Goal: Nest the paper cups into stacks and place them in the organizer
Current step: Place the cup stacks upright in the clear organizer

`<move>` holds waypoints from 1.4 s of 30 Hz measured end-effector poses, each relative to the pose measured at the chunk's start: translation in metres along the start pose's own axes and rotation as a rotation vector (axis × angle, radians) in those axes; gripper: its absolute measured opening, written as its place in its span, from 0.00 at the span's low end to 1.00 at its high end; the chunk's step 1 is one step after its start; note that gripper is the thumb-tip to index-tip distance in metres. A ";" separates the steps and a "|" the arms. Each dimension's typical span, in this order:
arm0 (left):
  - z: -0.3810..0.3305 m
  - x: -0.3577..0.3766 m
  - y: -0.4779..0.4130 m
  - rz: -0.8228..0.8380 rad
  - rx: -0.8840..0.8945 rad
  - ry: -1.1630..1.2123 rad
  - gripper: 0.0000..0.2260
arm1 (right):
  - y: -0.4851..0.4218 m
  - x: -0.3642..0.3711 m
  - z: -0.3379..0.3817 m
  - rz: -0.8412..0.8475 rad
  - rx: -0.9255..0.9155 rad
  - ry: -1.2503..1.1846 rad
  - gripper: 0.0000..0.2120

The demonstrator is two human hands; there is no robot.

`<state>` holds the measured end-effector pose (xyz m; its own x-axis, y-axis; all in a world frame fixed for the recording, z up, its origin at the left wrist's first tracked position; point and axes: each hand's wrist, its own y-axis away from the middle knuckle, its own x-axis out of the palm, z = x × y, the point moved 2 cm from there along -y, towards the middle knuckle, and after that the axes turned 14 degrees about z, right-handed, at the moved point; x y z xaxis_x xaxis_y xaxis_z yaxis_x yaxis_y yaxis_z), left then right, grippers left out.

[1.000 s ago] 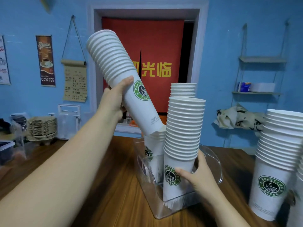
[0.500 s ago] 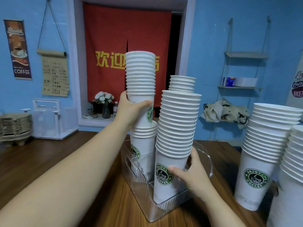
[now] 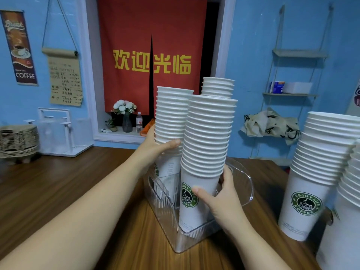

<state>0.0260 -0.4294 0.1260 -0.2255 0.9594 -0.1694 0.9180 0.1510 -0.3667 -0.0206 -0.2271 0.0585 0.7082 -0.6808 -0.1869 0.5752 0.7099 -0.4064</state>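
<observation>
A clear plastic organizer (image 3: 245,184) sits on the wooden table and holds three stacks of white paper cups with green coffee logos. My left hand (image 3: 155,148) grips the left stack (image 3: 171,114) near its lower rims; that stack stands upright in the organizer. My right hand (image 3: 220,199) holds the bottom cup of the front stack (image 3: 209,137), thumb across the logo. A third stack (image 3: 217,87) shows behind them, only its top visible.
Two more cup stacks stand on the table at the right: a tall stack (image 3: 319,172) and another stack (image 3: 344,221) at the frame edge. A pile of cardboard cup carriers (image 3: 18,140) and a white rack (image 3: 58,131) sit at the far left.
My left hand swung its tilted stack upright, then lowered it onto the cups in the organizer, nesting it down. My right hand kept holding the front stack.
</observation>
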 end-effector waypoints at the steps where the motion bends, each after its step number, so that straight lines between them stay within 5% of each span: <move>1: -0.003 0.002 0.008 0.013 -0.006 -0.013 0.39 | 0.000 0.001 0.000 0.004 0.003 0.012 0.40; 3: -0.010 0.007 0.026 -0.030 -0.028 -0.108 0.38 | -0.001 0.003 0.000 0.001 0.012 0.031 0.41; 6: -0.001 0.017 0.059 -0.340 -0.225 -0.249 0.39 | 0.000 0.005 -0.001 -0.028 0.041 0.064 0.41; 10: 0.036 0.051 0.091 -0.412 -0.480 0.058 0.37 | 0.004 0.008 -0.005 -0.039 0.105 0.070 0.42; 13: 0.042 0.071 0.098 -0.285 -0.411 0.171 0.24 | 0.007 0.011 -0.001 0.015 0.141 0.091 0.38; 16: 0.044 0.071 0.096 -0.369 -0.305 0.171 0.12 | 0.005 0.020 -0.002 0.046 0.160 0.111 0.26; 23: 0.043 0.038 0.092 -0.542 -0.301 0.018 0.25 | -0.012 0.054 -0.007 0.041 0.157 0.217 0.33; 26: 0.039 0.027 0.094 -0.530 -0.291 0.009 0.17 | -0.007 0.052 -0.006 0.120 0.148 0.283 0.31; 31: 0.029 0.013 0.098 -0.556 -0.284 0.016 0.12 | 0.035 0.009 0.007 -0.491 -0.210 0.700 0.19; 33: 0.029 0.015 0.099 -0.596 -0.263 -0.009 0.10 | 0.040 -0.005 -0.004 -0.590 -0.080 0.637 0.22; 36: 0.034 0.028 0.106 -0.690 -0.253 -0.001 0.07 | 0.037 -0.015 -0.019 -0.436 0.240 0.288 0.25; 42: 0.037 0.053 0.122 -0.685 -0.262 -0.063 0.20 | 0.042 -0.009 -0.023 -0.369 0.281 0.327 0.15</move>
<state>0.1136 -0.3689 0.0382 -0.7875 0.6153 -0.0354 0.6106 0.7712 -0.1801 -0.0126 -0.1954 0.0227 0.3013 -0.8817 -0.3632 0.8792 0.4043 -0.2521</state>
